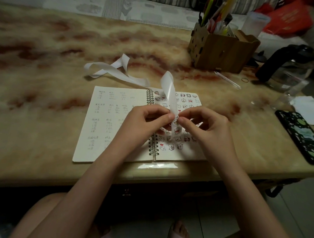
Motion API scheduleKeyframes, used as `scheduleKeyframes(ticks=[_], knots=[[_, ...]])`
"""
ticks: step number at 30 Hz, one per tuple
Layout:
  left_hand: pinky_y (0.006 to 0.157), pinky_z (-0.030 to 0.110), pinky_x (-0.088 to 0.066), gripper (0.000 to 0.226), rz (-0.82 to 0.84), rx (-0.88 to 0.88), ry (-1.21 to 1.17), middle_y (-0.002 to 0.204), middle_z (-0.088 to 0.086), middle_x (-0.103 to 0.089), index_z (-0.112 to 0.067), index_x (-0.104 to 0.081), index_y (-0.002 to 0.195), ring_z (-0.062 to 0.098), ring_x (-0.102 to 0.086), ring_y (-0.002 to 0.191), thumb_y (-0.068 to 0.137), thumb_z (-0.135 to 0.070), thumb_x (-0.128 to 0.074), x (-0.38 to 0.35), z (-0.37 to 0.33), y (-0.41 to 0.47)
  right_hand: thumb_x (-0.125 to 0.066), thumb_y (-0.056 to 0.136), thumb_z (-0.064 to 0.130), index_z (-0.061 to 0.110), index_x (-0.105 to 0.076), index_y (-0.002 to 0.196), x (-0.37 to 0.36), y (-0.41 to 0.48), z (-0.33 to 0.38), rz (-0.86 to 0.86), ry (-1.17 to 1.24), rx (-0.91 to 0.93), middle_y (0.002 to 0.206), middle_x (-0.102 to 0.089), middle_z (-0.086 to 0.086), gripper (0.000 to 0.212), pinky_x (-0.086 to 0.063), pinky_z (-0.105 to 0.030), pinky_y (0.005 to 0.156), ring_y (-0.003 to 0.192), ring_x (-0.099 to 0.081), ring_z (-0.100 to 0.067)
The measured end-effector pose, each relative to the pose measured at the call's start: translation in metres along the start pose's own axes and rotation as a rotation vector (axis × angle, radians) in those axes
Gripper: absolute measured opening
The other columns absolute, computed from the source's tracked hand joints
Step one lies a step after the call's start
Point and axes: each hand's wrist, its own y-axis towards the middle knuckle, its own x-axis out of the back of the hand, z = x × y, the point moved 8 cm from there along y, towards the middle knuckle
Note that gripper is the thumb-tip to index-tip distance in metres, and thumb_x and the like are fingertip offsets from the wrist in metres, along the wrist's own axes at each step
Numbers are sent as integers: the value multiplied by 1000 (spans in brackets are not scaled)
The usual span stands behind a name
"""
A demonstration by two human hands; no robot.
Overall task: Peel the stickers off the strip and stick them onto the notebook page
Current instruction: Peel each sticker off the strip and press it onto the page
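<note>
Where left hand [147,122], right hand [207,126] meet, strip [169,93] pinched between fingers [169,117], above notebook [104,134]

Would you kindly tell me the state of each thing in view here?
notebook: open flat, right page partly covered with stickers.
sticker strip: held up over the notebook, top curling.
left hand: pinching the strip.
right hand: pinching the strip.
loose strip: lying curled on the table.
phone: lying flat.

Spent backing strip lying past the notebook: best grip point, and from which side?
Backing strip: pinch the curled loop at its left end, coming from the left side. There it looks to arch off the table, leaving a gap for a finger; near the notebook it lies flat.
</note>
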Motion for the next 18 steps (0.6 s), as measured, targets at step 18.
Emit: scheduleKeyframes(ticks=[18], knots=[[62,26,-57,11,-37,147,-114,75,9,-70,-8,-71,77,16,-68,70,86,-9,-66,3,10,-2,-70,83,13,18,-65,81,-6,-3,8,68,-189,102,83,-58,9,7,-35,-15,61,69,-50,-12]])
